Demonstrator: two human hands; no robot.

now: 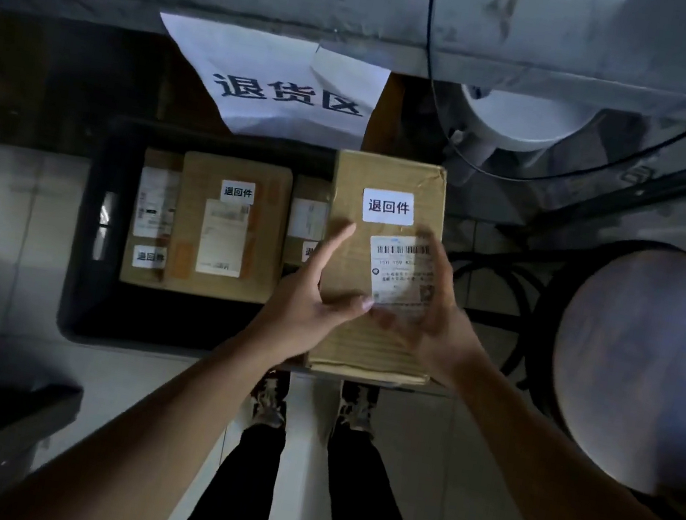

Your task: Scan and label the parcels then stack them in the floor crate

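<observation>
Item: cardboard parcel (380,266), brown, oblong, held flat-side-up between two bare hands above the right end of the floor crate (82,263). Top face carries a white sticker (388,207) with three printed characters, and below it a shipping label (403,269) with barcodes. Left hand (307,303): palm against the parcel's left edge, fingers (338,238) straight and pressed together along that side, thumb laid across the top face toward the label. Right hand (435,319): wrapped on the parcel's right edge, fingers curled over the top and partly covering the label; blurred, so the exact finger spread cannot be told. Crate: black plastic, rectangular, resting on the pale tiled floor (7,184), slot handle in its left wall. Contents: a large flat carton (227,228) lying in the middle with a matching white sticker and a shipping label; a smaller carton (152,216) partly under its left side, also stickered; a third carton (306,222) to the right, mostly hidden behind the held parcel. Behind the crate: a creased white paper sign (278,87) with three large dark characters. Right of frame: a round stool seat (652,367). Below the hands: two shoes (269,401) and dark trouser legs, standing just before the crate.
</observation>
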